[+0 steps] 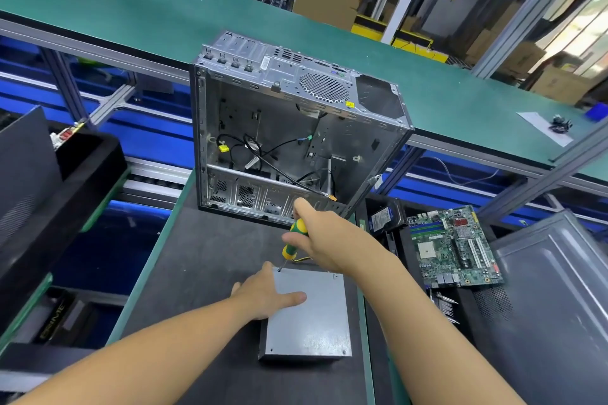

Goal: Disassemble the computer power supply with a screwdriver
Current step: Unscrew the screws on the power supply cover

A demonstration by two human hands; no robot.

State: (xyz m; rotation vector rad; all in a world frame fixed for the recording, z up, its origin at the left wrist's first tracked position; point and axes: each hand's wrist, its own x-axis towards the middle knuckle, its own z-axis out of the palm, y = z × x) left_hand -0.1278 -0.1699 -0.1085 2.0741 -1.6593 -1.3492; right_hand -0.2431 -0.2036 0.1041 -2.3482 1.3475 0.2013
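Head view: right hand (324, 240) fisted around green-yellow screwdriver (293, 240), tip at far-left corner of flat grey metal power supply box (309, 325); left hand (266, 297) flat, fingers spread, pinning box by dark worktop (204, 273)'s near-right edge.

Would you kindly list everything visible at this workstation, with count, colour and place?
power supply: one, grey metal box, on the dark mat, near centre
screwdriver: one, green and yellow handle, tip at the supply's far left corner
computer case: one, silver, open and gutted, behind the supply
motherboard: one, green, lying at the right
case panel: one, grey, far right
conveyor belt: one, green, across the back
cardboard boxes: several, brown, background
left hand: flat on the supply
right hand: gripping the screwdriver
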